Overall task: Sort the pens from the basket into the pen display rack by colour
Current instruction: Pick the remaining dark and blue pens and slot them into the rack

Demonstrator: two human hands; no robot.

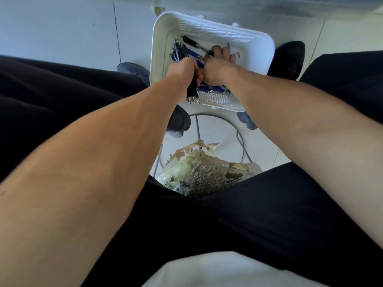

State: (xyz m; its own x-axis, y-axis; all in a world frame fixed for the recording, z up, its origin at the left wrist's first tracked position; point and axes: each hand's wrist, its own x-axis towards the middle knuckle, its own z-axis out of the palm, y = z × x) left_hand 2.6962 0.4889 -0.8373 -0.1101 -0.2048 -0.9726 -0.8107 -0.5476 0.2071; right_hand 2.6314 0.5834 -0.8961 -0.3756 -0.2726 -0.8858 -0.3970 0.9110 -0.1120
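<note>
Pens (193, 91), black, bundled, silver-tipped

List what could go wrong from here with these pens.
1. The left hand grips a thick bundle of black pens, tips sticking out below; one might slip back into the basket.
2. The right hand reaches for a black pen close to blue pens; it could catch a blue one too and mix colours.

pale tiled floor (62, 27), round metal stool frame (197, 126), torn seat wrapping (199, 172)
</note>
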